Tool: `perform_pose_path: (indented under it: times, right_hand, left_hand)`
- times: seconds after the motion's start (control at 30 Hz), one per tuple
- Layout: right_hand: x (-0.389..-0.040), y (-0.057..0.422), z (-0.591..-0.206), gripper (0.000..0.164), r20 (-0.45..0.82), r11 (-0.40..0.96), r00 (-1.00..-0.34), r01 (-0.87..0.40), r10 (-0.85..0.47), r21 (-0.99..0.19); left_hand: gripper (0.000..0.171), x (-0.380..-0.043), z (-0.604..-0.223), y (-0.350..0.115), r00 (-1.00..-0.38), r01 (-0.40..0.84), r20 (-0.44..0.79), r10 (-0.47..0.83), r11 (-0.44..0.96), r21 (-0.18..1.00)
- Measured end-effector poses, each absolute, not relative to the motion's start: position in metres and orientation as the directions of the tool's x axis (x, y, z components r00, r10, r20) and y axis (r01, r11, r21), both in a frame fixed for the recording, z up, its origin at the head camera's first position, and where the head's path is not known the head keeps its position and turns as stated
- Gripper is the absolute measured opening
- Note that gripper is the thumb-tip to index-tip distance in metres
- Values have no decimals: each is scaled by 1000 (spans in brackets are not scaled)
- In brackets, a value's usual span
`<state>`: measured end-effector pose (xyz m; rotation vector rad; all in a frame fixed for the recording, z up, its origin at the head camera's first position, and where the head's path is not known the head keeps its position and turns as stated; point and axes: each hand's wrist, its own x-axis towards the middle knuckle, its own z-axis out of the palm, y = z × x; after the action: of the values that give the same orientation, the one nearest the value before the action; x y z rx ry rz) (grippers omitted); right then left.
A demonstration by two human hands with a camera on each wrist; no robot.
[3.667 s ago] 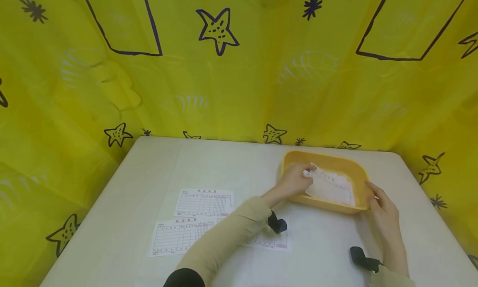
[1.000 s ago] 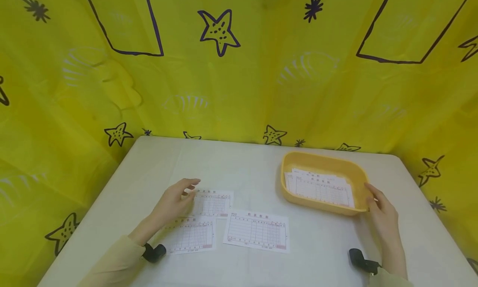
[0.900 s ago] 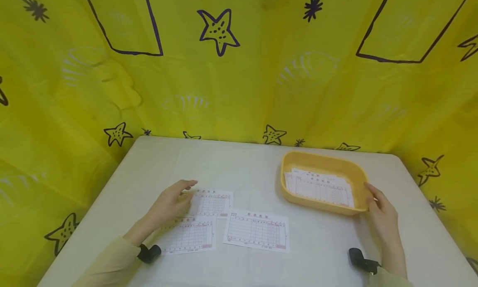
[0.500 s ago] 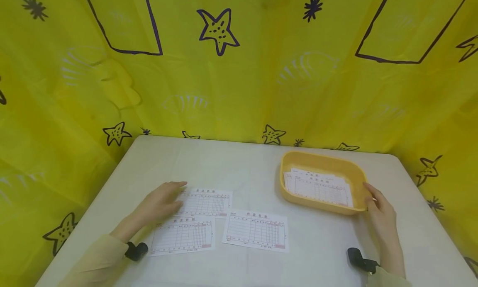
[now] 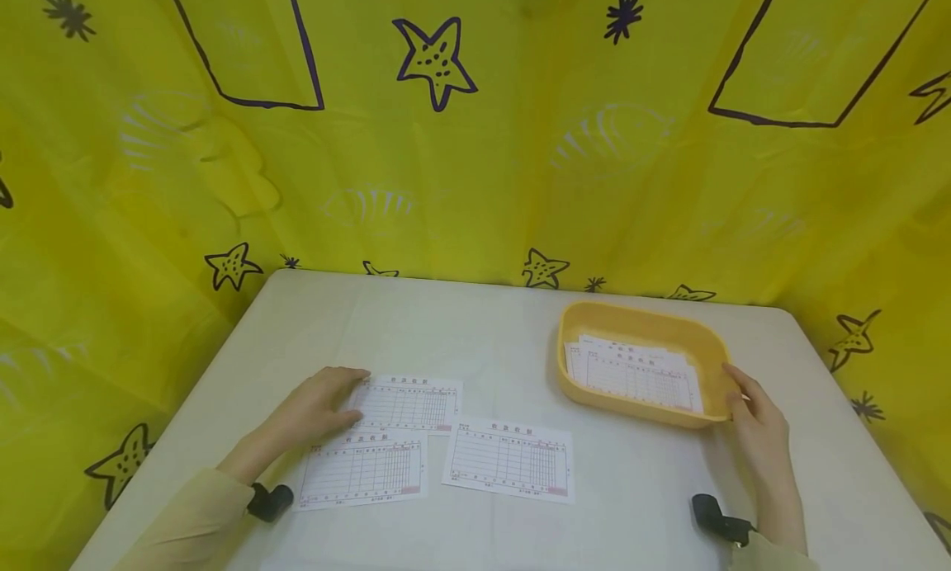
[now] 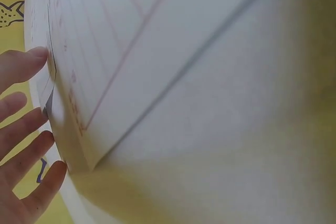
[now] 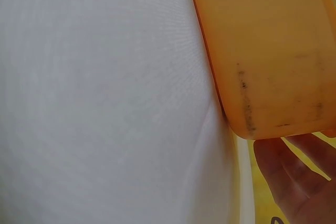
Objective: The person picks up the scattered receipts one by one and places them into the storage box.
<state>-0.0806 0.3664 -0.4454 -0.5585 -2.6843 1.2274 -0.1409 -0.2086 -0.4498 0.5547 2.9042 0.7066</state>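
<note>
Our left hand (image 5: 314, 410), fingers loosely spread, seems to touch the upper slip (image 5: 407, 403), which a careless push could crumple, while our right hand (image 5: 763, 439) grips the tray (image 5: 642, 411).

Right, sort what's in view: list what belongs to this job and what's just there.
Apparently the job:
yellow tray
printed slips inside it
three loose slips
left grip, by the loose slips
right grip, at the tray's end

Just there:
white table
yellow patterned curtain
</note>
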Motion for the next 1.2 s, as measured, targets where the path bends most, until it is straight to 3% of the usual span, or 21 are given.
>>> perform_pose_path:
  times: [0.53, 0.87, 1.2]
  right_hand:
    - [-80, 367, -445, 49, -21, 603, -923, 268, 384, -751]
    - [-79, 366, -447, 49, -4, 605, -924, 254, 383, -754]
    - [-79, 366, -445, 49, -19, 596, -925, 259, 379, -760]
  left_hand:
    - [38, -142, -458, -204, -913, 375, 80, 400, 743, 554]
    - [36, -145, -452, -200, -965, 232, 68, 255, 695, 681]
    - [41, -156, -443, -205, -975, 169, 34, 217, 639, 750]
